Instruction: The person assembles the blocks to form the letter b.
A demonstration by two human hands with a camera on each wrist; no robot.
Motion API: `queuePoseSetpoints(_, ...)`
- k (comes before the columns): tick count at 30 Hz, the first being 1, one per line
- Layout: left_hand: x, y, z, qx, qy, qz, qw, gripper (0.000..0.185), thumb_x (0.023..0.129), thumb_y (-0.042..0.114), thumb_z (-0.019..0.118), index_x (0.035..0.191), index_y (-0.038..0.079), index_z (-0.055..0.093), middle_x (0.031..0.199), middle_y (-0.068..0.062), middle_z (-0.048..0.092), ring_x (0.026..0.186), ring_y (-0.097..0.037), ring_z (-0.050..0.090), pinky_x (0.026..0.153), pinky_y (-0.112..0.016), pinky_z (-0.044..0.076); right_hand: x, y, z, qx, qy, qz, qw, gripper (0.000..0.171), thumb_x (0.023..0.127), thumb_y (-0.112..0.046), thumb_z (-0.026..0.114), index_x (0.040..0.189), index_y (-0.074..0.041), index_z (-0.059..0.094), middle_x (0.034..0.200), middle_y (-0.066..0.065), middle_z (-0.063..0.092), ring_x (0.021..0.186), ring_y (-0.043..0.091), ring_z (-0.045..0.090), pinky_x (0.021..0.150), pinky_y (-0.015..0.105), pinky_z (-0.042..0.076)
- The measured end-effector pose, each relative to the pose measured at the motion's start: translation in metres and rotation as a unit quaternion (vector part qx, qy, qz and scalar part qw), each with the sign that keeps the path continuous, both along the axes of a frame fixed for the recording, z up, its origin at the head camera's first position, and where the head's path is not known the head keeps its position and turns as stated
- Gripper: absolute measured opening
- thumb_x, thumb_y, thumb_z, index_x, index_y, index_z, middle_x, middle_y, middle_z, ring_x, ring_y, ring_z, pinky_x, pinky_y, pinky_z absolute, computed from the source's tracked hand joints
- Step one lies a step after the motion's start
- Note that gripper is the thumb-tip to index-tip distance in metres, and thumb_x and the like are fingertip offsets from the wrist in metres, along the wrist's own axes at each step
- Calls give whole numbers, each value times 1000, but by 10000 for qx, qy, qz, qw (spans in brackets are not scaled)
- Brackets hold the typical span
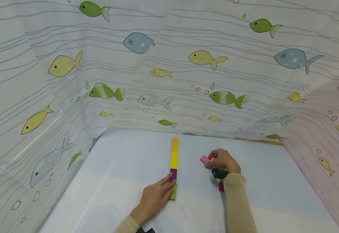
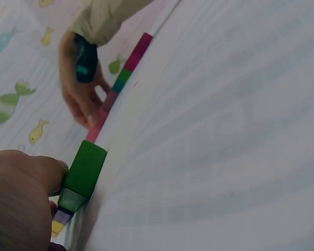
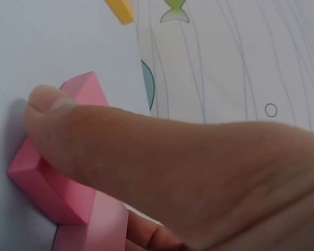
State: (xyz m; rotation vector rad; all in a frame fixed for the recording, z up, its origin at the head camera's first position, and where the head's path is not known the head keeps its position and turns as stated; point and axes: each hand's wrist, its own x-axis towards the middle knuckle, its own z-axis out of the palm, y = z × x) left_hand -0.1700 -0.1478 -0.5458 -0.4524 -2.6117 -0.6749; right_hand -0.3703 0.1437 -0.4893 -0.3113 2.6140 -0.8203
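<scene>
A person's right hand (image 1: 222,160) pinches a pink block (image 1: 205,159) against the pale tabletop (image 1: 122,161). The right-wrist view shows the thumb (image 3: 47,99) curled over the block's top, and the block juts out past the fingertips on the side nearer the middle of the table. Behind that hand, towards the wrist, a second line of blocks runs back under the beige sleeve (image 1: 236,200). A magenta block (image 1: 221,186) shows just beside the cuff, and the left-wrist view picks out a teal-green piece (image 2: 122,80) between the magenta end and the pink one.

The left hand (image 1: 154,195) lies flat and relaxed, fingers straight. Its fingertips touch the near end of a straight row of blocks. The green block (image 1: 173,192) sits right against the fingers and the purple block (image 1: 173,174) lies under the tip of the longest finger. Beyond the fingertips the row carries on away from the person with a yellow block (image 1: 174,160) and an orange block (image 1: 175,144), which ends just short of the backdrop. The two rows lie roughly parallel, well apart, with bare table between them.

A curtain printed with fish (image 1: 204,58) walls in the table on three sides.
</scene>
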Motion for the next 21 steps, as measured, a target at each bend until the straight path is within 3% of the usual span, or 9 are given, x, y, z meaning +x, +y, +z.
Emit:
queuePoseSetpoints(6,0,0,0,6,-60,-4,10000,34,92,32,70,124,24,71,138,3,60,72,-22,71,47,-18,37,0,-10,0,-9,200,-55,9998,36,75,-34,86,103,-15,74,111,10,64,104,28,52,82,44,46)
queuePoseSetpoints(10,1,-1,0,-29,-100,2,9999,34,92,33,70,125,24,71,139,3,60,73,-22,71,48,-17,37,1,-17,-1,-10,405,92,9991,32,78,-29,85,106,-17,76,126,14,59,114,31,48,93,52,43)
queuePoseSetpoints(15,0,0,0,-30,-108,-9,9999,34,92,34,69,125,24,70,139,4,60,78,-23,72,49,-17,39,3,-30,-1,-72,611,211,9979,29,80,-24,83,107,-17,77,123,12,60,118,31,47,99,54,41)
queuePoseSetpoints(21,-1,0,2,-11,-123,-24,9999,34,93,33,68,125,23,70,139,3,60,76,-21,71,50,-17,40,5,-49,-5,59,938,403,9948,29,81,-21,82,109,-18,78,116,8,60,114,30,46,96,51,43)
